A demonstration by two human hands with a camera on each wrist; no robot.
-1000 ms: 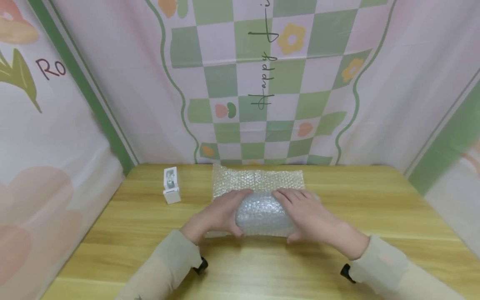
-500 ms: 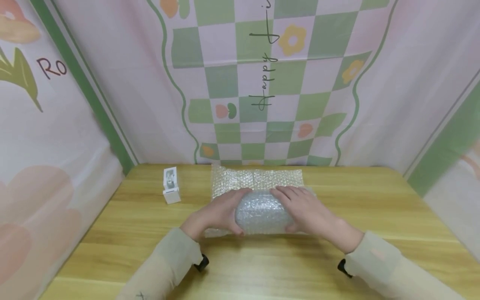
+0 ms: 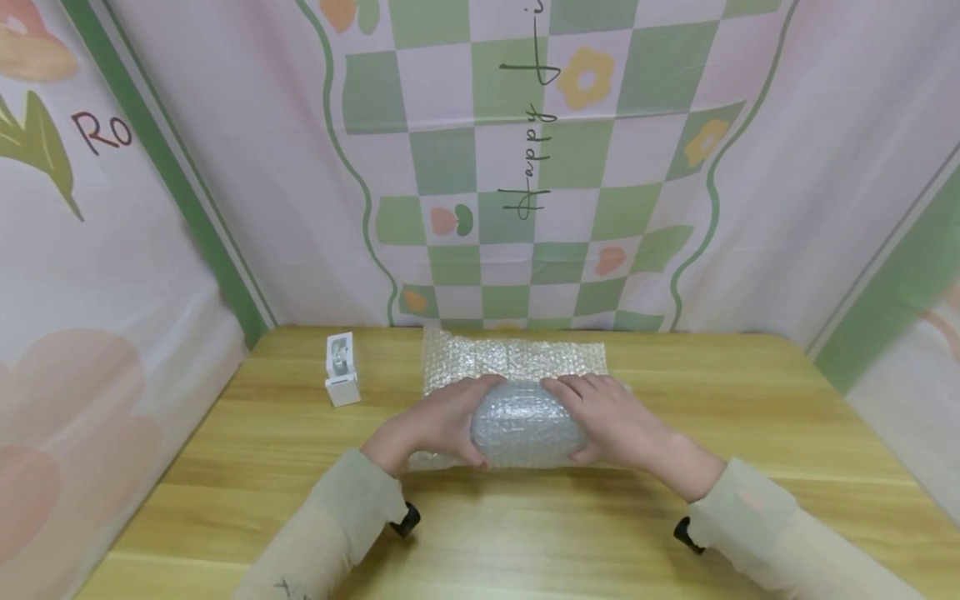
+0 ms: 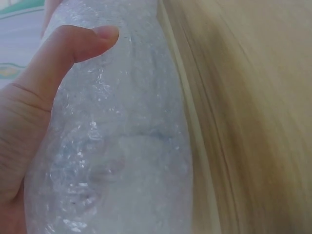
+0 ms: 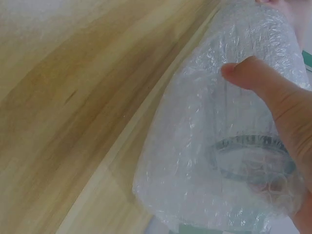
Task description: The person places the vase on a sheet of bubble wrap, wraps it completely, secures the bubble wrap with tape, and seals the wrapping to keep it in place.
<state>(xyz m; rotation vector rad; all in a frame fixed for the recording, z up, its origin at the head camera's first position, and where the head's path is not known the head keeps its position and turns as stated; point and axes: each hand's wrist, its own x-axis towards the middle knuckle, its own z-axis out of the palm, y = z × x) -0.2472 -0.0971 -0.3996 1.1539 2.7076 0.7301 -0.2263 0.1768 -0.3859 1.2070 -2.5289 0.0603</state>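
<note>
A bubble-wrap bundle lies crosswise on the table, rolled up from a sheet whose flat end stretches away behind it. Inside, seen through the layers in the right wrist view, is a clear glass with a round end. My left hand grips the bundle's left part, thumb on the near side and fingers over the top. At the right part my right hand holds it the same way. In the left wrist view the left thumb presses into the wrap. Most fingers are hidden behind the roll.
Toward the back left of the wooden table stands a small white box with something clear in its window. A patterned cloth hangs behind the table's far edge, with more cloth at both sides.
The right hand has shifted slightly left and away from me along the bundle. The left hand and the box stay practically where they were.
</note>
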